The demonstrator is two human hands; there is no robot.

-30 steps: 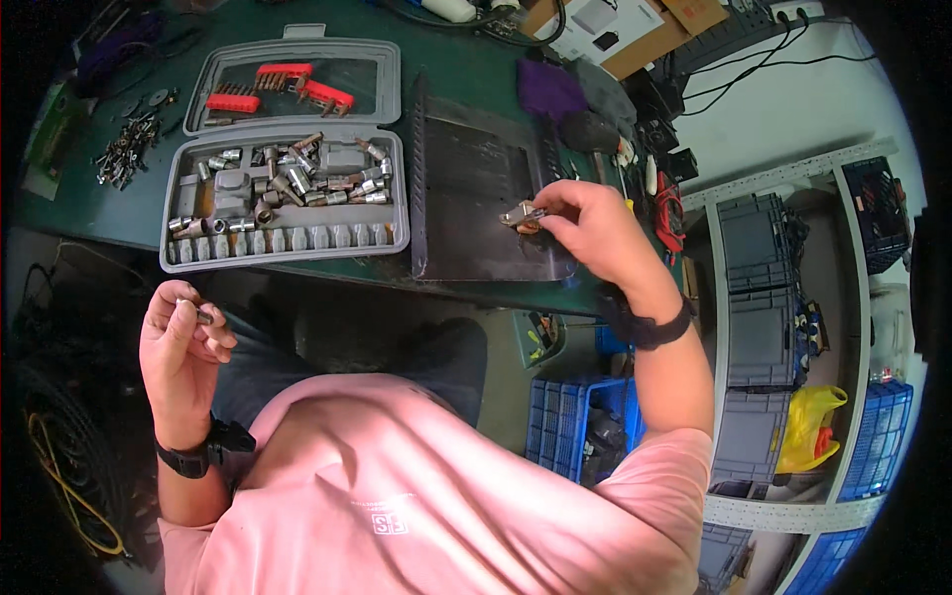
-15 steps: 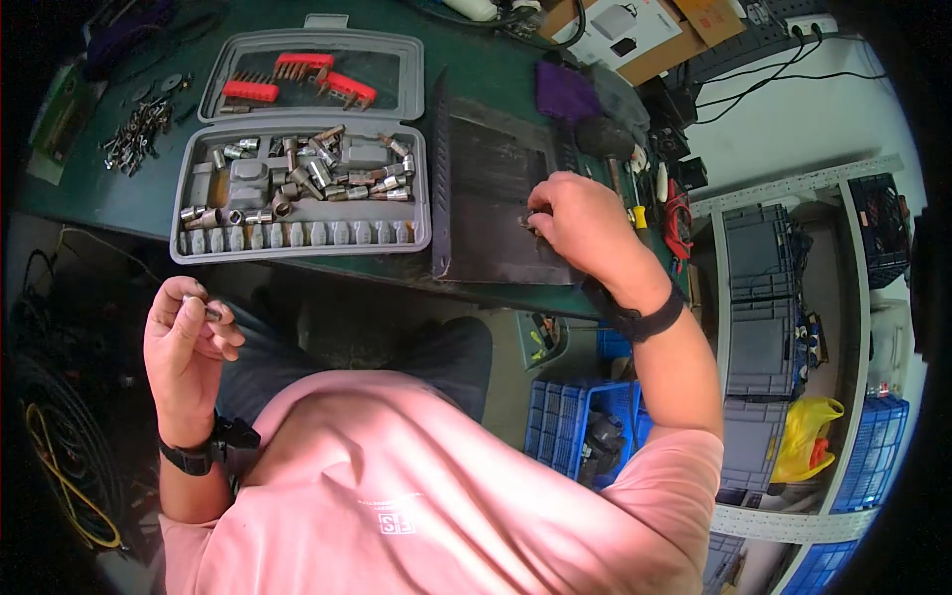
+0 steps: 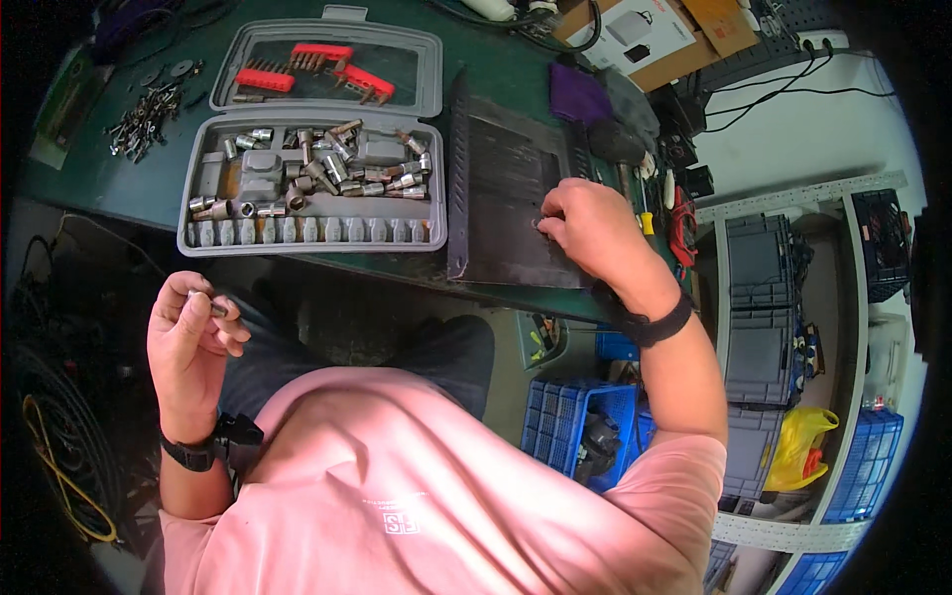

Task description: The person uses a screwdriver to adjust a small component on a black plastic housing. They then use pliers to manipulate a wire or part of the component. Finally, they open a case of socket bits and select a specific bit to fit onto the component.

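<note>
My left hand (image 3: pixel 186 342) is raised in front of the bench edge, thumb and fingers closed on a small metal socket (image 3: pixel 217 309). Over the black metal panel (image 3: pixel 496 248) my right hand (image 3: pixel 585 223) is bent down, its thumb and index finger pinched together; a tiny piece at the fingertips is too small to name. Left of the panel lies an open grey socket case (image 3: pixel 433 233). Loose sockets (image 3: pixel 335 167) fill its lower half in a jumble. In its lid are red bit holders (image 3: pixel 266 79) with bits.
A pile of small screws (image 3: pixel 144 124) lies at the bench's far left. Past the panel are a purple cloth (image 3: pixel 580 94), a yellow-handled screwdriver (image 3: pixel 647 220) and a cardboard box (image 3: pixel 645 35). Blue crates (image 3: pixel 555 421) stand below, and a shelf with grey bins (image 3: pixel 759 347) at right.
The view has shifted slightly, so the case and panel sit a little further right in the picture. Both hands keep nearly the same pose, the right fingers still pinched at the panel.
</note>
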